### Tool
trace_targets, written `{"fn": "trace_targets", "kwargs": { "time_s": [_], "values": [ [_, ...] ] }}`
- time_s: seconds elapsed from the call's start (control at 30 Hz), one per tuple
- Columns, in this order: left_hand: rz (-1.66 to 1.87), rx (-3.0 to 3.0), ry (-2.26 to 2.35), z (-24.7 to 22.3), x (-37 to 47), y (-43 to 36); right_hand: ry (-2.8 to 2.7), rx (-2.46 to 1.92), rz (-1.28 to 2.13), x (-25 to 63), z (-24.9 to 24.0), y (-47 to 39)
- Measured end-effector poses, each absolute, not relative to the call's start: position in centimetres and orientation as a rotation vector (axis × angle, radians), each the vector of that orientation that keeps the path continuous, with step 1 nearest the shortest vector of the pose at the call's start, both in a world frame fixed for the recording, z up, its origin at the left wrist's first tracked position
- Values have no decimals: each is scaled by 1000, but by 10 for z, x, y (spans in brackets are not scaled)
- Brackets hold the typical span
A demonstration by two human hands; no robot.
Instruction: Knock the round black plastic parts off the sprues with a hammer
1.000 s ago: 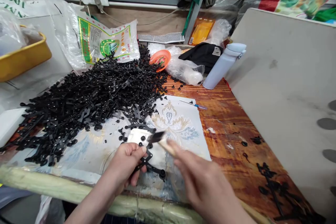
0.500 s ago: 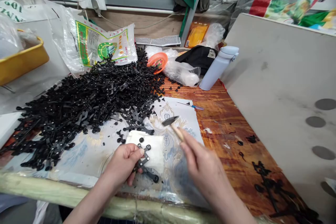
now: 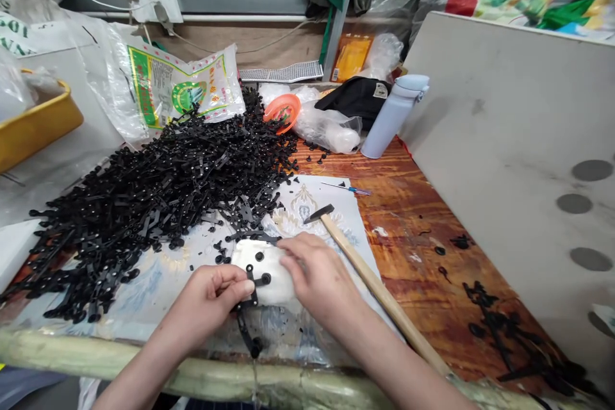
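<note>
Between thumb and fingers, my left hand (image 3: 214, 301) pinches a black jointed plastic linkage (image 3: 253, 298) over the near edge of a white block (image 3: 269, 291). One arm of the linkage hangs toward the table's front edge. My right hand (image 3: 319, 275) is empty, its fingers apart and slightly curled above the block's right side. A small round black cap (image 3: 259, 256) lies on the block. To the right of that hand, a hammer (image 3: 365, 272) with a wooden handle rests on the patterned cloth (image 3: 298, 195), its dark head pointing away from me.
A big heap of black linkages (image 3: 182, 173) covers the table's left and back. A blue pen (image 3: 353, 189), a pale blue bottle (image 3: 391, 118) and an orange dish (image 3: 282, 112) stand or lie behind. A grey panel (image 3: 509, 115) borders the right, near more black parts (image 3: 500, 339).
My right hand has let go of the hammer, now lying on the cloth, and moved left to the white block. The linkage in my left hand has turned, its lower arm swinging downward.
</note>
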State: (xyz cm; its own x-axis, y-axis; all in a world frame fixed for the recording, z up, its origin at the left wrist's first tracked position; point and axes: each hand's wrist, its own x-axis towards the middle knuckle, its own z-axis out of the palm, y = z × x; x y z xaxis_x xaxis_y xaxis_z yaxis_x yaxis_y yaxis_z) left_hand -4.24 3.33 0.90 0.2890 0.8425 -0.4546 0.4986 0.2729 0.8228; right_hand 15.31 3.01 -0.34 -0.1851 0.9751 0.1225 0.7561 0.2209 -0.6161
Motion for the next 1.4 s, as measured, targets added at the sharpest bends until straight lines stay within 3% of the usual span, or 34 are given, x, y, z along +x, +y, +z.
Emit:
{"fn": "trace_targets", "kwargs": {
  "time_s": [0.43, 0.77, 1.4],
  "values": [
    [242, 1469, 1224, 7, -62, 42, -2117, -1551, 690, 135, -11, 25],
    [166, 1499, 1175, 7, -51, 57, -1801, -2303, 231, 209, -25, 34],
    [100, 1436, 1165, 3, -45, 54, -1852, -2423, 149, 205, -29, 36]
  ]
}}
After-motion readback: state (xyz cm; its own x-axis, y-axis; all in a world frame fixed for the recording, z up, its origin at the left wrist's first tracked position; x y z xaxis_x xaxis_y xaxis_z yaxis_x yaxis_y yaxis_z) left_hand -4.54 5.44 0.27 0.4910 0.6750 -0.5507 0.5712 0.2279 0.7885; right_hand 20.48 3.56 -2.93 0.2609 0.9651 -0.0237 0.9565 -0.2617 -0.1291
